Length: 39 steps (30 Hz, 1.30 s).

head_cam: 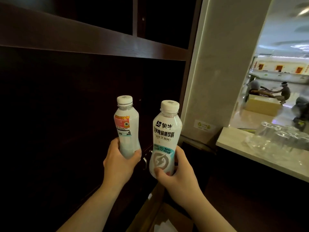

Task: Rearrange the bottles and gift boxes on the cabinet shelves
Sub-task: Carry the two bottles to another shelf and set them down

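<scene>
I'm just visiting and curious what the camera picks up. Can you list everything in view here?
Bottles: 2, white with white caps, upright; left bottle in the left hand, right bottle in the right hand.
Cabinet: 1, dark brown wood, fills the left; its shelf runs across above the bottles.
Counter: 1, pale stone, right.
Glasses: several, clear, upside down on the counter.
Cardboard box: 1, brown, bottom centre, partly seen.
Left hand: bare, grips its bottle low.
Right hand: bare, grips its bottle low.

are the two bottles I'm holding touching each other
Apart. The head view shows a dark strip of cabinet between the left bottle and the right bottle all the way down.
</scene>
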Available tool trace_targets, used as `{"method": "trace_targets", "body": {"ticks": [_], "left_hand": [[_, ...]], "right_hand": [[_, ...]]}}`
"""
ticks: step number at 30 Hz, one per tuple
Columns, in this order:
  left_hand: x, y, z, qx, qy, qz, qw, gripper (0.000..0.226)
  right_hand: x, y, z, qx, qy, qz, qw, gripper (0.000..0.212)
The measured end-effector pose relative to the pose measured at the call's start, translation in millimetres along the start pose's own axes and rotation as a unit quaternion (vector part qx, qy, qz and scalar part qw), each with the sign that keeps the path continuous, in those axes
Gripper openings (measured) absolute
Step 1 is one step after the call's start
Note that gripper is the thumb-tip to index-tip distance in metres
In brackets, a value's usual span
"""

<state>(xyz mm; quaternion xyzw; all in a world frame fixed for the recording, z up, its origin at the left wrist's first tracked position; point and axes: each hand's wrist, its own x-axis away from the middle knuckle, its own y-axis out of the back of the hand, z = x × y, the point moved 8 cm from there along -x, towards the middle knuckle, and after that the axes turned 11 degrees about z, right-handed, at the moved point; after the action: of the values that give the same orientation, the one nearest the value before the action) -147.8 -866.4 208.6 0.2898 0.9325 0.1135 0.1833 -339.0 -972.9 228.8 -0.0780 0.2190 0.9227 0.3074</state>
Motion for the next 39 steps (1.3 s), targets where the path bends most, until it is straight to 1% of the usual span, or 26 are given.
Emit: {"method": "trace_targets", "body": {"ticks": [5,9,12,17,21,26,32,39], "left_hand": [[-45,5,32,-0.014,0.013,-0.026,0.999,0.076],[-75,14,63,-0.043,0.034,-0.066,0.996,0.083],[-99,19,92,-0.065,0.058,-0.097,0.991,0.078],[-137,25,138,-0.073,0.108,-0.18,0.975,0.072],[-171,15,167,-0.082,0.112,-0.213,0.967,0.069],[-206,-1,208,-0.057,0.116,-0.245,0.961,0.061],[-218,-8,248,-0.062,0.12,-0.257,0.957,0.06],[-217,-7,273,-0.073,0.127,-0.266,0.953,0.063]], "right_hand": [[-57,-14,-27,-0.014,-0.001,0.031,0.999,0.069],[-103,-32,-58,-0.024,0.002,0.063,0.998,0.066],[-140,-48,-88,-0.027,-0.002,0.096,0.995,0.07],[-212,-74,-140,-0.047,0.005,0.17,0.984,0.073],[-261,-84,-178,-0.06,0.01,0.193,0.979,0.067],[-321,-108,-229,-0.053,0.017,0.238,0.97,0.071],[-356,-139,-261,-0.051,0.03,0.265,0.962,0.075],[-361,-164,-280,-0.057,0.03,0.297,0.953,0.073]]}}
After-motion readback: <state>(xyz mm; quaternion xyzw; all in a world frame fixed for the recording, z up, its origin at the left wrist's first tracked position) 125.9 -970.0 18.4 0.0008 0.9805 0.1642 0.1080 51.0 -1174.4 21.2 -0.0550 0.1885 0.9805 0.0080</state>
